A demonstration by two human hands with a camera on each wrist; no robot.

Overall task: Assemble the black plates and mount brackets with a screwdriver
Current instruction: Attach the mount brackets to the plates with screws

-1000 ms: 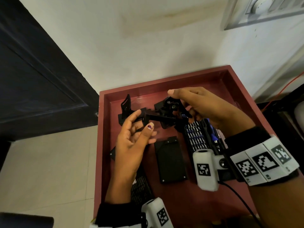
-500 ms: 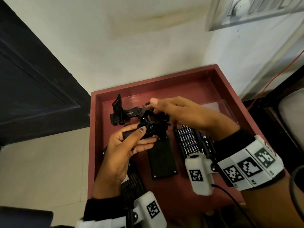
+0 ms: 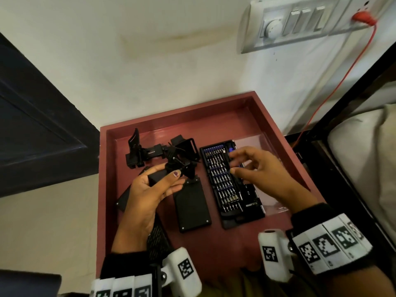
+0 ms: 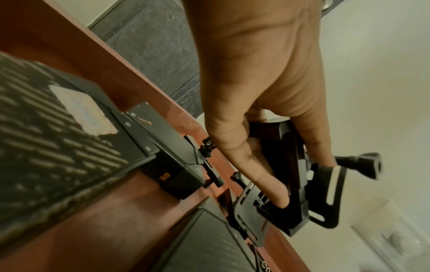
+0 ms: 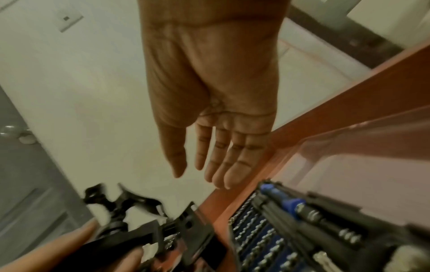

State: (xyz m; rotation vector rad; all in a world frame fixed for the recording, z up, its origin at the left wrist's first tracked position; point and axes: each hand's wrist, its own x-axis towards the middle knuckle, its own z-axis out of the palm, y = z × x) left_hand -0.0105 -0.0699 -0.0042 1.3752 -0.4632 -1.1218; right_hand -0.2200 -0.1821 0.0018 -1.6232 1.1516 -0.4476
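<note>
Black bracket assembly [image 3: 179, 166] now gripped by left hand [image 3: 150, 189] alone; right hand [image 3: 255, 170], released, empty, relaxed-open, moved to 3 o'clock over screwdriver kit [image 3: 231, 183], presumably for tool selection.

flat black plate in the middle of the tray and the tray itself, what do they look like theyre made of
Flat black plate: looks like matte moulded plastic or coated metal; dull even surface, small bright screws at the corners. Which of the two, the look leaves open.
Tray: reddish-brown with a faint sheen and a raised rim; probably painted or laminated wood, though plastic is possible.

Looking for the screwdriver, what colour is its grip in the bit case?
Blue on the screwdriver in the black bit case; clearest from the right wrist.
</note>
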